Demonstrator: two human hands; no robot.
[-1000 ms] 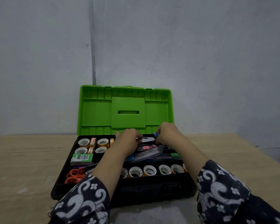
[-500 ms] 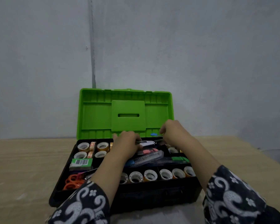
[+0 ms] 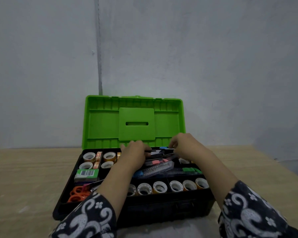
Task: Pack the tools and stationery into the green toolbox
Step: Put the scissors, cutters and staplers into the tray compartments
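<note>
Two bare forearms emerge from dark navy fabric sleeves (image 3: 86,219) — printed with white swirls and small flowers — pushed back above the wrists.

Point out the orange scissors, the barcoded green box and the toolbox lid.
orange scissors (image 3: 77,193): head view, on the handle loops.
barcoded green box (image 3: 87,174): head view, on its top face.
toolbox lid (image 3: 103,126): head view, on its inner left panel.

**A bare, plain room, kind unclear**

A pale wooden tabletop (image 3: 29,170) stands against a blank grey-white plastered wall (image 3: 213,57) with a vertical seam (image 3: 98,48). Nothing shown marks it as home, office or workshop.
</note>
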